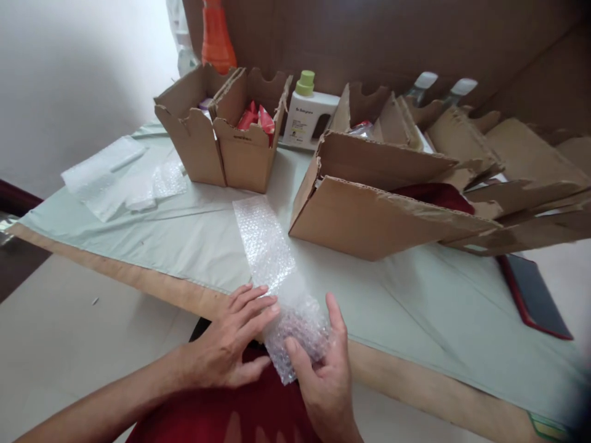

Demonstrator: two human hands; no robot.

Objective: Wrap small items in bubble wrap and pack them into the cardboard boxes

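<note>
On the far left I saw loose bubble-wrap sheets [99,175] rumpled on pale green cloth [184,237]. Next stood two notched cardboard bins [217,151], the second holding glossy red packets [252,118]. The left hand [231,338] stretched out flat, gripping nothing, fingertips over the edge of a long, bubbly plastic strip [270,246]. That strip ran along the cloth toward the person, its thick, pink-tinged near end held between the right hand's thumb and fingers [338,326]. Rightward, a wide, ragged-edged cardboard box [369,215] held something dark red [436,195].
</note>
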